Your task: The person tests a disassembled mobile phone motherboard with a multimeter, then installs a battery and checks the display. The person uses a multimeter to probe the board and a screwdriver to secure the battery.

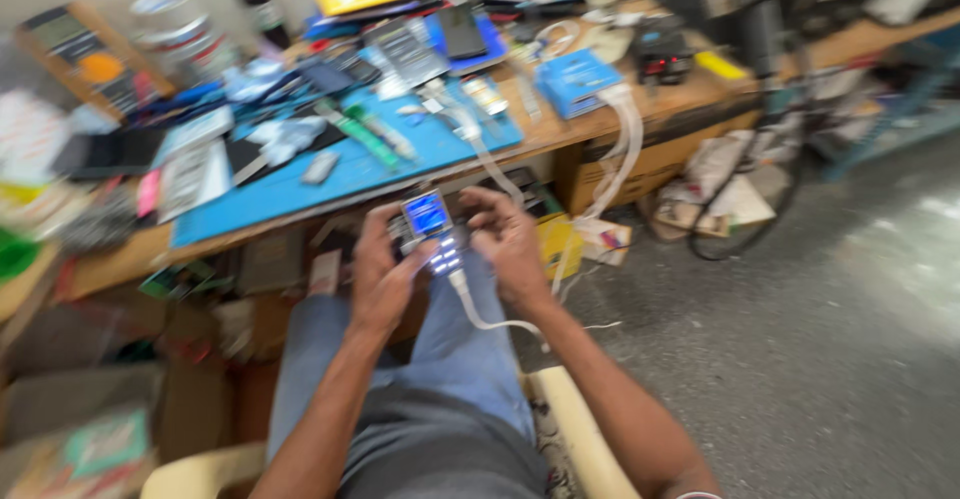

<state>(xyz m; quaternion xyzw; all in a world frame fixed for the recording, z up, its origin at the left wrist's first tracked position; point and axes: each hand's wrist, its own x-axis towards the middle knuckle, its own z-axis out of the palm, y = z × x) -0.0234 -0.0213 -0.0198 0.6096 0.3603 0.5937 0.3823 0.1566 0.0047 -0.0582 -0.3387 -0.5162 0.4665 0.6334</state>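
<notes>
Head view: left hand [385, 277] and right hand [510, 244] both clasped around lit keypad phone [433, 229] above lap.

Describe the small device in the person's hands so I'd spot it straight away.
Start at the cluttered wooden workbench with the blue mat, then drop below its front edge to the person's lap. There the left hand and right hand hold a small keypad phone. Its lit blue screen, glowing keys and white cable set it apart.
</notes>
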